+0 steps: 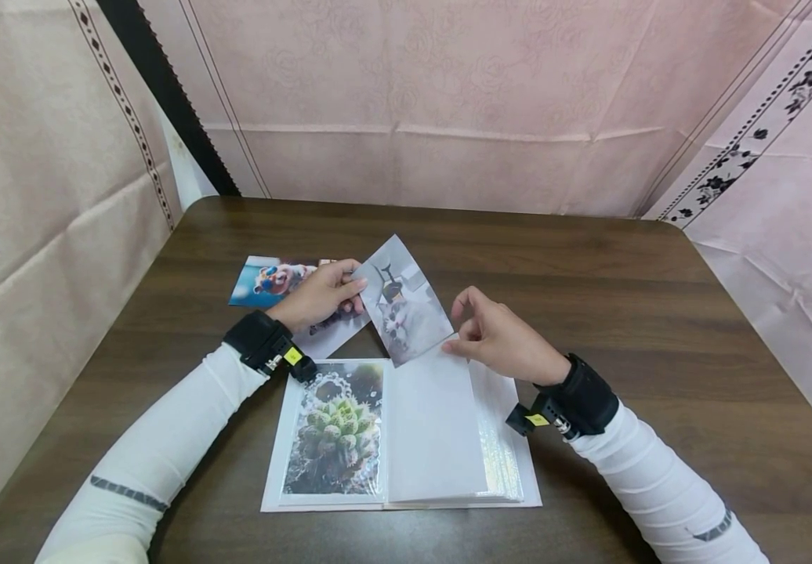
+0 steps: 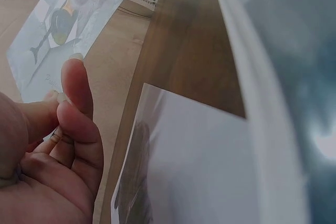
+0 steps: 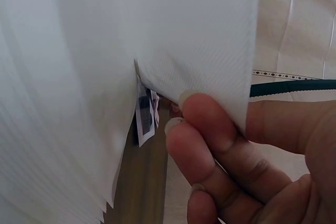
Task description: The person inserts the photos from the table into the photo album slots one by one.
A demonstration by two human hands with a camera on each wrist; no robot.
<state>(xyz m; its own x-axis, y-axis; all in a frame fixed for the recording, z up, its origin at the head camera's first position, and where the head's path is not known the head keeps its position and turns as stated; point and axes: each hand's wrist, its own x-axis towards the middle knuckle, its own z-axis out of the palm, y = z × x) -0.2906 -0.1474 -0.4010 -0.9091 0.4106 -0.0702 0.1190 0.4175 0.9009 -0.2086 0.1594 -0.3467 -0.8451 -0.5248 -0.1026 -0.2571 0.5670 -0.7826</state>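
Note:
My left hand point(image 1: 324, 294) pinches a pale photo print point(image 1: 409, 301) at its left corner, between thumb and fingertips. The print, showing a dark glass-like shape and a whitish figure, is held tilted over the top of the open photo album point(image 1: 273, 478). With thumb and curled fingers, my right hand point(image 1: 505, 337) pinches the top right corner of a white album page point(image 1: 434, 439), which is lifted off the pages beneath. In the right wrist view that sheet point(image 3: 199, 30) passes between the thumb and fingers. A succulent picture point(image 1: 338, 435) fills the album's left page.
Behind the left hand lie more photo prints, one with a blue background point(image 1: 258, 283) and another with a white lower part point(image 1: 328, 338). The brown wooden table point(image 1: 625, 298) ends at pinkish cloth hangings point(image 1: 413, 164).

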